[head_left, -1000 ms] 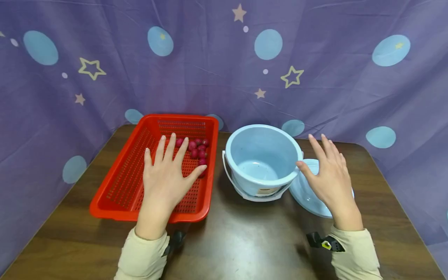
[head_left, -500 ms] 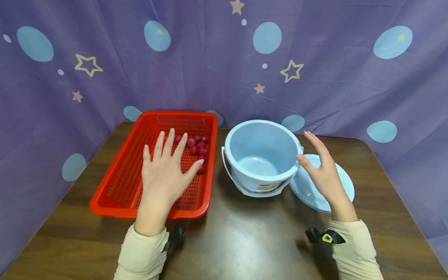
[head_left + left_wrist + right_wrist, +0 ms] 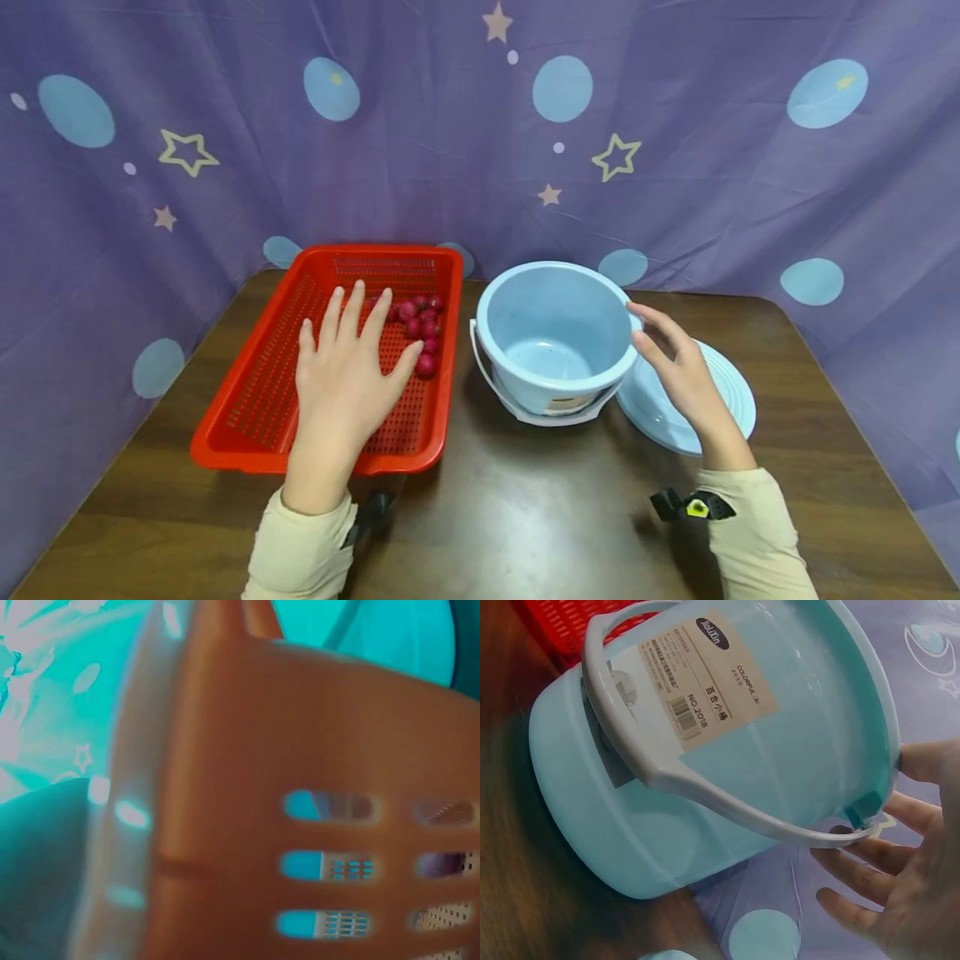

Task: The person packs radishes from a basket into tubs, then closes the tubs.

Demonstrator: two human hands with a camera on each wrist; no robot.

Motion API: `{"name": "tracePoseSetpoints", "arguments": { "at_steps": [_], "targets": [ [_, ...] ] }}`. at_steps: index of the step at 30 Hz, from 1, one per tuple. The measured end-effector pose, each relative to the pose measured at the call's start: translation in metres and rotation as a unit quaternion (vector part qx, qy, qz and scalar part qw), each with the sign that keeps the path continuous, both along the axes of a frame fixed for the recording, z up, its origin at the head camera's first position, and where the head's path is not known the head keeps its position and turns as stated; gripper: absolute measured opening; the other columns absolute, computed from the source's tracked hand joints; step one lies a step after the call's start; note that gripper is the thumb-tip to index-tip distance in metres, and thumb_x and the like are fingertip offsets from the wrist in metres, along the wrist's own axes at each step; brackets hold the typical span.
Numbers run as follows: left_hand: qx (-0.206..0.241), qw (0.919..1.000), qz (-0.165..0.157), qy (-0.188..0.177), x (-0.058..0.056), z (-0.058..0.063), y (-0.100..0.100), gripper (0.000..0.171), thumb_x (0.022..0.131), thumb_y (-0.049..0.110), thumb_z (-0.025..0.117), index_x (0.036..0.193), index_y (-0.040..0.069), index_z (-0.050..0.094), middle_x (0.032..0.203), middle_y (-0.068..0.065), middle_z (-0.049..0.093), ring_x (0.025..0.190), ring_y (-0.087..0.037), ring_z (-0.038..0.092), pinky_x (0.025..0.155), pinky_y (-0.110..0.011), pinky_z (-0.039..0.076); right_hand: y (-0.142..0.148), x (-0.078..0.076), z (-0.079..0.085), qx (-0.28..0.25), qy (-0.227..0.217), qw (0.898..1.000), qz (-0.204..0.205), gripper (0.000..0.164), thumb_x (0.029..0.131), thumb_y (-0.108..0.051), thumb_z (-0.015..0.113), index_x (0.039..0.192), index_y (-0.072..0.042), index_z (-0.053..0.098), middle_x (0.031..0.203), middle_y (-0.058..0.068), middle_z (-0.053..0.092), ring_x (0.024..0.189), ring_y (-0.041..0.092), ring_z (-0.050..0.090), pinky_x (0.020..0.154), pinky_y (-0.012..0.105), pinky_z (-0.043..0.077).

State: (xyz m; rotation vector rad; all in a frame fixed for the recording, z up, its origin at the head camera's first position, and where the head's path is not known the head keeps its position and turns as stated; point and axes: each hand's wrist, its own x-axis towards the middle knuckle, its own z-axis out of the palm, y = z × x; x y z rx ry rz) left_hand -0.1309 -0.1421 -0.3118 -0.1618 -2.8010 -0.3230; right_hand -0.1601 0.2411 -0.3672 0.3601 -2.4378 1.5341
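In the head view my left hand [image 3: 341, 371] is spread palm down over a red perforated plastic basket [image 3: 210, 437], holding nothing. Small round crimson fruits or radishes [image 3: 426, 365] lie along the basket's right side. To its right stands a light blue bucket [image 3: 555, 375], upright, with its pale handle [image 3: 551, 419] hanging down in front. My right hand [image 3: 686, 375] is at the bucket's right rim. Seen from the right wrist, the thumb and fingers of that hand [image 3: 911, 855] touch the rim and the handle's hinge, not wrapped round them.
A round light blue lid [image 3: 720, 375] lies on the brown wooden table [image 3: 495, 517], partly beneath my right hand and beside the bucket. A purple curtain [image 3: 450, 150] with stars and dots hangs behind. The basket wall [image 3: 337, 727] fills most of the left wrist view.
My right hand has moved left from above the lid to the bucket's rim, its fingers drawing closer together. The left hand has barely shifted. Basket and bucket stay in place.
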Motion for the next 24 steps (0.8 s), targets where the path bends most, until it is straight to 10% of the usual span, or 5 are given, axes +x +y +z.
{"name": "tracePoseSetpoints", "arguments": {
  "at_steps": [8, 24],
  "targets": [
    [0.010, 0.9994, 0.006, 0.032, 0.012, 0.008, 0.000, 0.070, 0.095, 0.041, 0.060, 0.154, 0.015, 0.035, 0.159, -0.019, 0.026, 0.148, -0.036, 0.016, 0.111, -0.066, 0.015, -0.008, -0.002, -0.002, -0.026, -0.036, 0.999, 0.009, 0.045, 0.105, -0.025, 0.049, 0.147, -0.010, 0.046, 0.145, 0.016, 0.047, 0.132, 0.031, 0.041, 0.108, 0.055, 0.028],
    [-0.058, 0.9891, -0.125, -0.053, -0.002, 0.033, -0.003, 0.057, 0.094, 0.042, 0.063, 0.144, 0.015, 0.052, 0.149, -0.012, 0.047, 0.137, -0.034, 0.042, 0.104, -0.059, 0.036, -0.005, 0.002, 0.000, -0.024, -0.049, 0.998, 0.016, 0.045, 0.107, -0.028, 0.043, 0.150, -0.015, 0.042, 0.142, 0.015, 0.048, 0.121, 0.019, 0.045, 0.099, 0.035, 0.037]
  ]
}}
